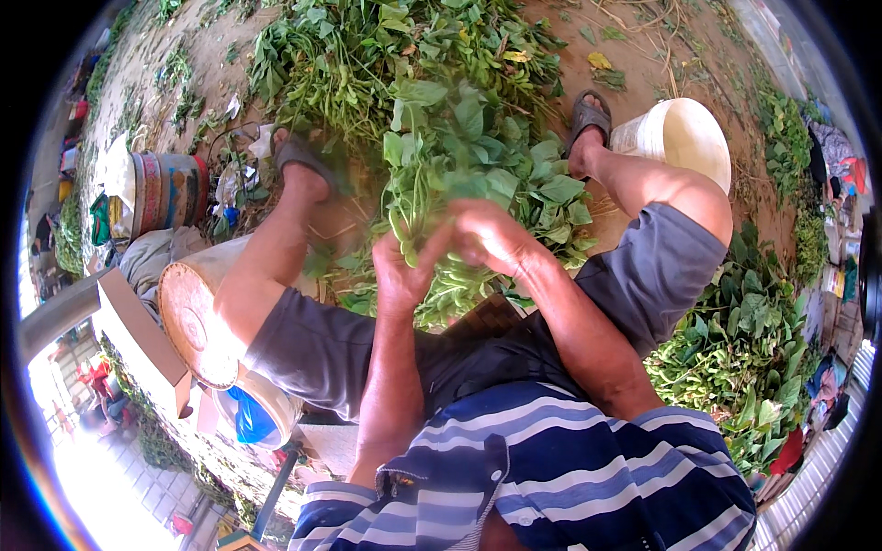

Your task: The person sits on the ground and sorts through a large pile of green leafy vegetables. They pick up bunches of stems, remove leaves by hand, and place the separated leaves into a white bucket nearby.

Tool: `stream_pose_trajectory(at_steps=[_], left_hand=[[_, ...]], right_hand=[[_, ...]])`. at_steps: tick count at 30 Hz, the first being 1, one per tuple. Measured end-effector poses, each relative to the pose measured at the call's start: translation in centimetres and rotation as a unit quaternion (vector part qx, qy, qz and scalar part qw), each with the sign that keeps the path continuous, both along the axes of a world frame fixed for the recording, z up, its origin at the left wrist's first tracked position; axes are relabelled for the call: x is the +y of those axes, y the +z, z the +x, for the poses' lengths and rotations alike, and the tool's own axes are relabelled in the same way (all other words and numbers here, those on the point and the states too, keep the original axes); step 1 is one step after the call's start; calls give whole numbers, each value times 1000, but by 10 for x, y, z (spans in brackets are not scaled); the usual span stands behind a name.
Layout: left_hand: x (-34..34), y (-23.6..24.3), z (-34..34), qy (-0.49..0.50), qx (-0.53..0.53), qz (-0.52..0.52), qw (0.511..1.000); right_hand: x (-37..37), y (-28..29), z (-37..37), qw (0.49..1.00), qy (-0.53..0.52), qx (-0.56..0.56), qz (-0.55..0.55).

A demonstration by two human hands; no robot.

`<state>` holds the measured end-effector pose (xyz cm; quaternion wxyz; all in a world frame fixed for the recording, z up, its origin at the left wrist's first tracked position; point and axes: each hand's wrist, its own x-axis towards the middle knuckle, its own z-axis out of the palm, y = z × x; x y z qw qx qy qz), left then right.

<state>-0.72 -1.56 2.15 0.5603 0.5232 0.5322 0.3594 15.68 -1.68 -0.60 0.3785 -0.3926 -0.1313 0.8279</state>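
Observation:
Between my knees, my left hand (402, 272) is closed around a green bean plant (411, 191), with leaves spreading upward and plump pods hanging along its stem. Close beside it, my right hand (489, 237) reaches across at the pods; its fingers are curled and smeared by motion, so their grip does not show. Loose green bean pods (459, 286) lie just below both hands. A large heap of leafy bean plants (367, 78) covers the ground ahead of me, between and beyond my feet.
An off-white bucket (703, 138) lies on its side by my right leg. A pale round container (186, 323) sits against my left leg, near a cardboard box (138, 331) and a blue plastic bag (250, 418). More cut plants (744, 354) are piled at my right.

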Motion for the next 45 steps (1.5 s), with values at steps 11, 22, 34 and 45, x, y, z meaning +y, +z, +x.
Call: stream_pose_trajectory(at_steps=[11, 22, 34, 45], left_hand=[[2, -16, -5, -74, 38, -44, 996], [10, -19, -2, 151, -147, -171, 963], [7, -27, 4, 37, 263, 15, 964], [11, -10, -13, -21, -125, -219, 967]], right_hand=[[1, 11, 4, 968, 134, -190, 93], [3, 6, 0, 999, 20, 43, -13], [2, 7, -15, 956, 121, -230, 137], [9, 19, 3, 936, 126, -305, 121]])
